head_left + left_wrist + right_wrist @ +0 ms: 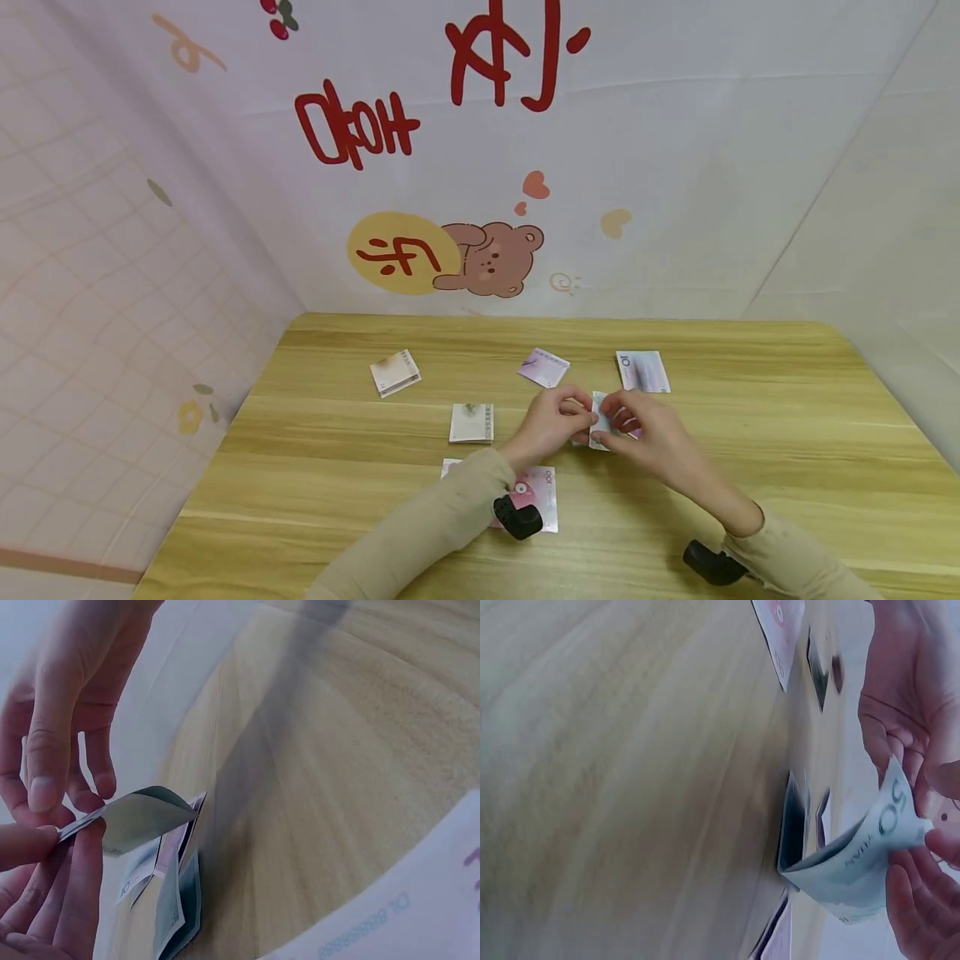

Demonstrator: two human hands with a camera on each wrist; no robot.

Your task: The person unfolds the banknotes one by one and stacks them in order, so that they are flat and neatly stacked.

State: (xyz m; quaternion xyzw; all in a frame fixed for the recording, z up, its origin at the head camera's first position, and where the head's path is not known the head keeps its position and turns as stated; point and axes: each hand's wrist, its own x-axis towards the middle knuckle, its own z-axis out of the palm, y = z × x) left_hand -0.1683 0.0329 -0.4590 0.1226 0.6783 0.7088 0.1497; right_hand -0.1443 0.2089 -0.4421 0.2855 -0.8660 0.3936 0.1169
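In the head view, my left hand (pixel 551 421) and right hand (pixel 656 437) meet over the table around a green banknote (pixel 600 429). "50 YUAN" reads on its bent face in the right wrist view (pixel 862 862). My left thumb and fingers pinch one end of it. The right thumb and fingers pinch it from the other side, at its upper part. A folded green note (pixel 176 915) stands partly open on the table just below it. Beside that lies a purple note (pixel 776 934), mostly hidden under the right hand in the head view.
A pink 100 note (pixel 543 500) lies under my left forearm. Farther off are a folded tan note (pixel 393 372), a folded pale note (pixel 471 425), a purple note (pixel 545 368) and a 10 note (pixel 642 371). A printed cloth wall (pixel 675 167) rises behind the table (pixel 322 500).
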